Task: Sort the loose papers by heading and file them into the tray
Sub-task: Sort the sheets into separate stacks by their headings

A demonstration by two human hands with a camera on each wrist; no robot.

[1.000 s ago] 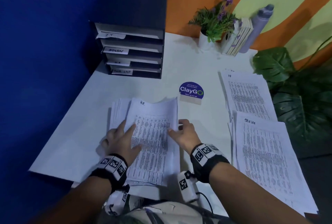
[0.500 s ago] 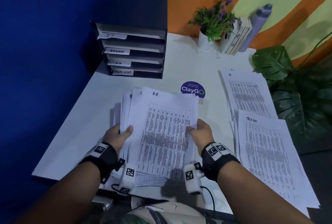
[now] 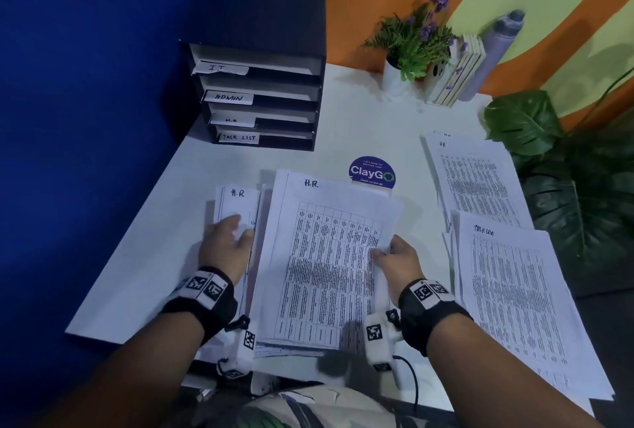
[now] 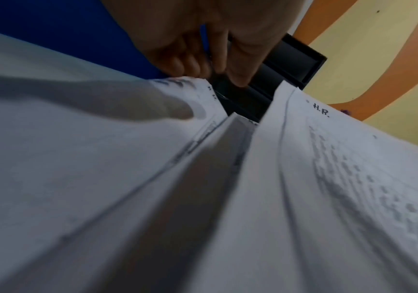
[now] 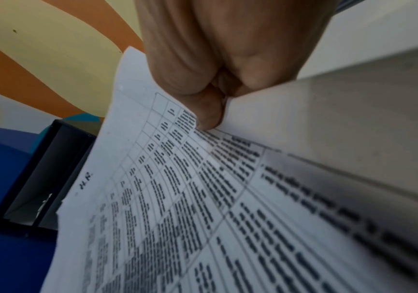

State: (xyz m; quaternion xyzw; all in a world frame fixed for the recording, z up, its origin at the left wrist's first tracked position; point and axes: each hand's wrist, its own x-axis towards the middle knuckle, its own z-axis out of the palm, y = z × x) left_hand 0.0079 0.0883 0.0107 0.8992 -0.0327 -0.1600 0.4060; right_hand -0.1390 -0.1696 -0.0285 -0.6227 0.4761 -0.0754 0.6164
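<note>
An office desk corner: white table (image 3: pixel 360 125) against a painted blue and orange-yellow wall, black filing tray (image 3: pixel 264 84) labelled IT, ADMIN, H.R, TASK LIST, stacks of printed papers (image 3: pixel 507 290), potted plant (image 3: pixel 411 46), books (image 3: pixel 459 74), ClayGo sign (image 3: pixel 372 172)

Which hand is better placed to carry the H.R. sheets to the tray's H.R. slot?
Right, probably. The right hand already pinches the H.R. sheets at their right edge, lifted off the pile. The left hand rests on the H.R. pile below, though nearer the tray.
</note>
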